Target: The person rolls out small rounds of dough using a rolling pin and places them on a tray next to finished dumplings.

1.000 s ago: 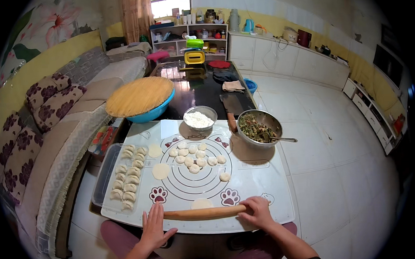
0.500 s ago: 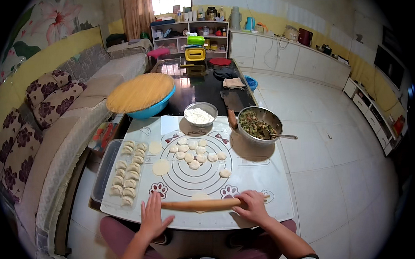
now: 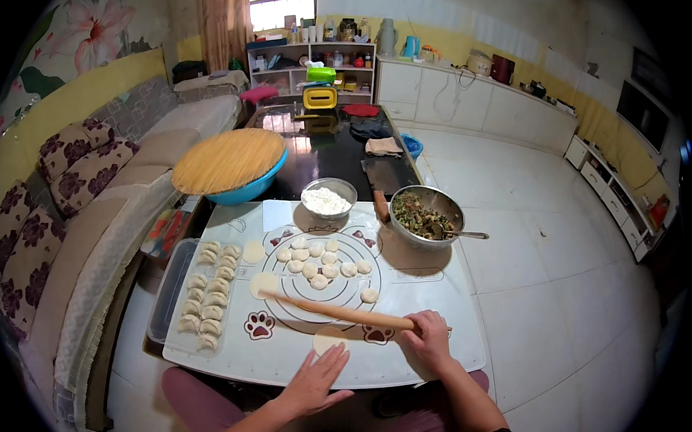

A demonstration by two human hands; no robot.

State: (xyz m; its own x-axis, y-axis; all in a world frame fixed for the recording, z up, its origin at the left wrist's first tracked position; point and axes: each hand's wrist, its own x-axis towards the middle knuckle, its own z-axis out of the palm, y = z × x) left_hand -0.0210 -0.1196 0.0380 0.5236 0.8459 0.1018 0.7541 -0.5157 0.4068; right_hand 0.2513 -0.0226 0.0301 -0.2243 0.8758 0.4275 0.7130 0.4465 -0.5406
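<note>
My right hand (image 3: 427,337) is closed round the right end of a wooden rolling pin (image 3: 342,313), which slants up to the left over the white pastry mat (image 3: 437,351). Fingers spread, my left hand (image 3: 318,381) lies at the lower edge of a thin round dough wrapper (image 3: 330,340) near the mat's front. Two more rolled wrappers, one of them the dough wrapper (image 3: 264,285), lie left of the printed circles. Several small flattened dough pieces (image 3: 319,281) are grouped in the middle. Folded dumplings (image 3: 213,297) fill a clear tray on the left.
A bowl of flour (image 3: 329,199) stands behind the dough pieces. To its right is a metal bowl of chopped filling (image 3: 426,219) with a spoon. A round woven lid (image 3: 232,161) covers a blue basin (image 3: 250,188). The dark table extends behind; a sofa runs along the left.
My left hand has left the pin's left end and moved right and down to the wrapper. The pin's left end has swung up and away, uncovering the wrapper. The view has shifted slightly.
</note>
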